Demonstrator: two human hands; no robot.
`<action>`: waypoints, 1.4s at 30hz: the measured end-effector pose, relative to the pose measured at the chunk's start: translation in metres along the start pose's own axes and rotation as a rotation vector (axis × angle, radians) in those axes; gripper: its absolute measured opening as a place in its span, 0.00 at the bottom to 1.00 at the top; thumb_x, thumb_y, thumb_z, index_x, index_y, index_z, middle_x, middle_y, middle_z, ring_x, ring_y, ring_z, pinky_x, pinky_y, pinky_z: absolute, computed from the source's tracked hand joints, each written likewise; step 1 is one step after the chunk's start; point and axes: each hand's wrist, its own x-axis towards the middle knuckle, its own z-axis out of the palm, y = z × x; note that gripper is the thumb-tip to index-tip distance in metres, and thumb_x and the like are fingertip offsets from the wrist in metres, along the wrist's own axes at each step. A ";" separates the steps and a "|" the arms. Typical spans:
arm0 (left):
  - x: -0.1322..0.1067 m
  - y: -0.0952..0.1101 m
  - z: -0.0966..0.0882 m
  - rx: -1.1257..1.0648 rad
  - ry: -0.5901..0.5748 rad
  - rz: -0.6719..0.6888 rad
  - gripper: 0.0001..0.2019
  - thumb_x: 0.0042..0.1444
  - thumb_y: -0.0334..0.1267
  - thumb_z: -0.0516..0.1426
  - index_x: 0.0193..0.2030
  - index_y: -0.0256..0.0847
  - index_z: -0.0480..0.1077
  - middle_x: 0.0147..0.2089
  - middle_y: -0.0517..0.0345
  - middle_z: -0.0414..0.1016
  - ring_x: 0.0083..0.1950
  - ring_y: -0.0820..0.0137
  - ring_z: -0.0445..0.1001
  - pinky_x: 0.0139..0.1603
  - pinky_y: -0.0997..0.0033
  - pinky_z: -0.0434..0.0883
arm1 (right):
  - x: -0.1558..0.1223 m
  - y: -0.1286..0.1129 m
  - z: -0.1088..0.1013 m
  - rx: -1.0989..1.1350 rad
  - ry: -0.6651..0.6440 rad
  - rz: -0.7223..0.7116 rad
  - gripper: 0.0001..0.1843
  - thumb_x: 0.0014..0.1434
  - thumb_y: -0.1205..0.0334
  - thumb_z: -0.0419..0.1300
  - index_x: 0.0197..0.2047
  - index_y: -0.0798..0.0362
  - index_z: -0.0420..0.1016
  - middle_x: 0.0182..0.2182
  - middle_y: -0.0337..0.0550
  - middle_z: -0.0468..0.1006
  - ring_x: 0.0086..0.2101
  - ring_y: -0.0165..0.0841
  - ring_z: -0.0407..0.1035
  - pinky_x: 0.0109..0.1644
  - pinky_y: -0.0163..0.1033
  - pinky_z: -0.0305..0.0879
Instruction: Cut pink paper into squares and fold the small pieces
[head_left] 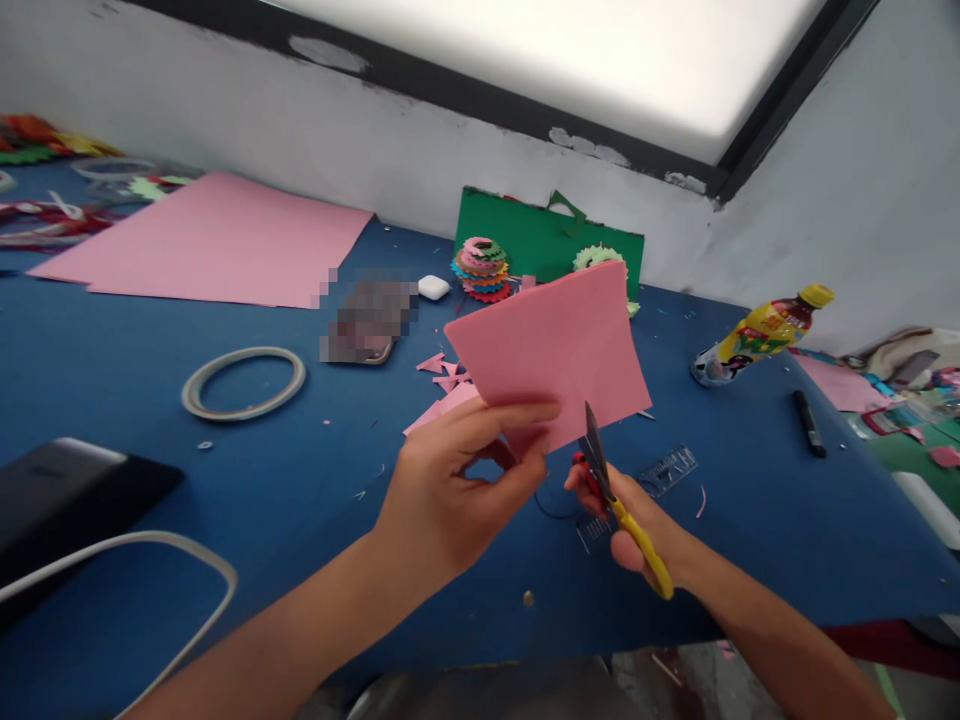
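Left hand (439,490) pinched pink paper (551,345) by its lower edge; right hand (651,515) gripped scissors (616,510), blades at that edge; upper corners stood free above blue table (322,490).

Plain pink paper (555,350), red-and-yellow-handled scissors (618,509), a blue table (300,480), a green board (517,230), a yellow-capped bottle (761,337) and off-white tape (190,395).

Two bare forearms (292,615) taper toward slender, bare fingers (517,418).
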 end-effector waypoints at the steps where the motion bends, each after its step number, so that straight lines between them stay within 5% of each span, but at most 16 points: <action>1: 0.000 0.000 0.000 0.000 -0.004 0.005 0.11 0.49 0.26 0.59 0.40 0.38 0.75 0.33 0.60 0.75 0.26 0.81 0.70 0.25 0.87 0.71 | -0.001 -0.001 -0.001 -0.014 0.006 -0.024 0.31 0.49 0.34 0.57 0.45 0.51 0.66 0.32 0.39 0.65 0.31 0.32 0.60 0.34 0.35 0.59; 9: -0.002 0.005 0.001 0.053 -0.007 0.016 0.09 0.51 0.27 0.58 0.39 0.37 0.75 0.31 0.60 0.74 0.23 0.81 0.69 0.22 0.86 0.69 | -0.005 0.005 -0.003 -0.012 0.039 0.032 0.26 0.59 0.38 0.49 0.47 0.51 0.65 0.38 0.43 0.68 0.37 0.35 0.63 0.40 0.37 0.60; 15: -0.004 0.001 0.002 0.112 -0.018 0.086 0.09 0.51 0.27 0.59 0.39 0.38 0.74 0.31 0.61 0.75 0.22 0.83 0.68 0.24 0.87 0.69 | -0.010 -0.004 0.000 -0.111 0.045 0.009 0.32 0.47 0.41 0.63 0.50 0.50 0.62 0.41 0.42 0.68 0.38 0.36 0.63 0.41 0.36 0.60; 21: -0.003 -0.001 0.003 0.138 -0.013 0.114 0.08 0.51 0.27 0.59 0.38 0.37 0.74 0.31 0.61 0.75 0.22 0.83 0.69 0.25 0.86 0.69 | -0.013 -0.009 0.001 -0.093 0.059 0.042 0.28 0.50 0.42 0.61 0.48 0.49 0.62 0.40 0.41 0.68 0.38 0.35 0.63 0.40 0.36 0.61; 31: -0.003 0.002 0.004 0.160 -0.040 0.099 0.08 0.52 0.28 0.58 0.39 0.41 0.74 0.32 0.60 0.76 0.20 0.81 0.69 0.24 0.83 0.70 | -0.008 -0.032 0.002 -0.022 0.040 0.086 0.38 0.37 0.29 0.61 0.42 0.49 0.64 0.36 0.42 0.65 0.37 0.38 0.62 0.38 0.38 0.61; 36: -0.004 0.002 0.004 0.156 -0.040 0.094 0.08 0.51 0.28 0.58 0.39 0.40 0.74 0.33 0.59 0.76 0.21 0.81 0.69 0.24 0.83 0.70 | -0.008 -0.032 0.005 -0.009 0.066 0.117 0.32 0.45 0.32 0.59 0.41 0.49 0.65 0.34 0.42 0.65 0.38 0.38 0.64 0.37 0.37 0.61; 42: -0.003 0.002 0.004 0.123 -0.041 0.068 0.08 0.50 0.27 0.58 0.38 0.38 0.74 0.34 0.58 0.77 0.21 0.82 0.69 0.24 0.85 0.70 | -0.006 -0.004 0.004 -0.109 0.099 0.064 0.25 0.53 0.37 0.55 0.40 0.50 0.64 0.34 0.42 0.69 0.34 0.36 0.64 0.36 0.37 0.61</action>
